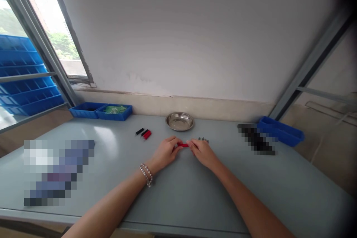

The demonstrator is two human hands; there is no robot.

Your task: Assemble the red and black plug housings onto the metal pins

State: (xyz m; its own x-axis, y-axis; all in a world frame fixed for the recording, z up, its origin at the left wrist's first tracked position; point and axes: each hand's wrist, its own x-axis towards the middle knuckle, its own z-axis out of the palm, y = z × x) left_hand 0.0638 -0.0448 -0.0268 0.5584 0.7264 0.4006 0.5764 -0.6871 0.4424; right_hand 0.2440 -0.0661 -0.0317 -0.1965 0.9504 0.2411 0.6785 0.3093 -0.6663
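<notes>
Over the flat grey tabletop [178, 193], before a round shiny metal dish [180, 122]: one slim red cylindrical piece [183, 145], pinched at opposite ends by my closed left hand [168, 149] and right hand [203, 152], liable to slip should either grip loosen.

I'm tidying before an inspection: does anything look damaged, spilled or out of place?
Low on the smooth wall, left of the metal dish, a rough, discoloured patch looks damaged. No spill shows. The red piece in both hands is too small to judge.

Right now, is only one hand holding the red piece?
No, the left hand and the right hand both grip the red piece.
</notes>
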